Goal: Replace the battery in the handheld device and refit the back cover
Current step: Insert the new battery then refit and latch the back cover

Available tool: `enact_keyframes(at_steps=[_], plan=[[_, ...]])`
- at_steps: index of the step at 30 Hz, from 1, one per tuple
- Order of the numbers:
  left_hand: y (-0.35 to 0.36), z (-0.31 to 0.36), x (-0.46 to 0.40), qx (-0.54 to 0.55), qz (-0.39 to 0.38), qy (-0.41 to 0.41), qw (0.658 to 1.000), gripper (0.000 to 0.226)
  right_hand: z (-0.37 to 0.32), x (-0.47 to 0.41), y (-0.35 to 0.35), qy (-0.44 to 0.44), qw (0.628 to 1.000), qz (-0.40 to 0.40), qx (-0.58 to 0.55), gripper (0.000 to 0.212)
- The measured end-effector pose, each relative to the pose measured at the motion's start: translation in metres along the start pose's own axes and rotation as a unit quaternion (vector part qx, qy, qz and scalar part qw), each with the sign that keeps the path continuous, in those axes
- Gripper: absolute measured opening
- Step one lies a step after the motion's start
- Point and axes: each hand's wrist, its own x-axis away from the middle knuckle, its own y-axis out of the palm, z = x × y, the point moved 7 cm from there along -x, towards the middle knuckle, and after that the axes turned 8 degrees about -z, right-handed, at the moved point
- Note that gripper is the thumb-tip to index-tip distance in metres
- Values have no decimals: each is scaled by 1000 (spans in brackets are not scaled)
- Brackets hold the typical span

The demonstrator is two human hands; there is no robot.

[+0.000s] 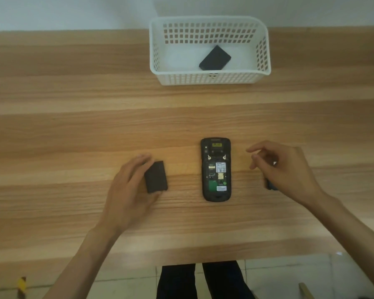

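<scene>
The black handheld device [216,169] lies face down in the middle of the wooden table, its back cover off and its battery bay open, showing labels and a green board. To its left lies a flat black rectangular block [156,176]. My left hand [127,190] grips it, fingers on the far edge and thumb at the near edge. My right hand [283,169] hovers right of the device with fingers spread, holding nothing. Beneath it a dark object [270,185] is mostly hidden. I cannot tell which piece is the cover.
A white perforated plastic basket [209,77] stands at the table's far edge with another black block [215,58] lying inside. The table's near edge [181,255] runs just in front of my legs. A wall rises behind the basket.
</scene>
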Motion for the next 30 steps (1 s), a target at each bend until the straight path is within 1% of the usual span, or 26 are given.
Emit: enact_keyframes(at_steps=[3,5,8,12,15,18,20,22,25,27,30], plan=[[-7,1,-6,-31,2,9,999,73,2,6,11,2,1000,-13,-11,17],[-12,4,-8,-31,3,11,999,74,2,10,16,3,1000,-15,-8,19],[-20,13,-9,12,14,2,1000,78,-3,17,23,-4,1000,-14,-22,20],[-18,33,-11,69,14,20,997,86,-17,24,37,-13,996,-29,-78,24],[-10,57,-16,105,-6,51,993,85,-25,27,50,-16,991,-44,-125,38],[2,83,-21,142,-29,79,986,78,-36,30,59,-60,988,-54,-135,58],[12,98,-25,179,-48,86,979,71,-39,33,61,-88,984,-55,-147,62],[19,109,-27,205,-59,93,973,59,-38,36,61,-106,980,-54,-162,57],[25,117,-29,232,-73,77,967,38,-32,41,58,-110,978,-35,-175,38],[29,119,-30,244,-85,67,964,30,-25,43,59,-96,975,-31,-197,29],[36,121,-31,250,-96,61,962,18,-14,45,65,-53,976,-31,-208,24]])
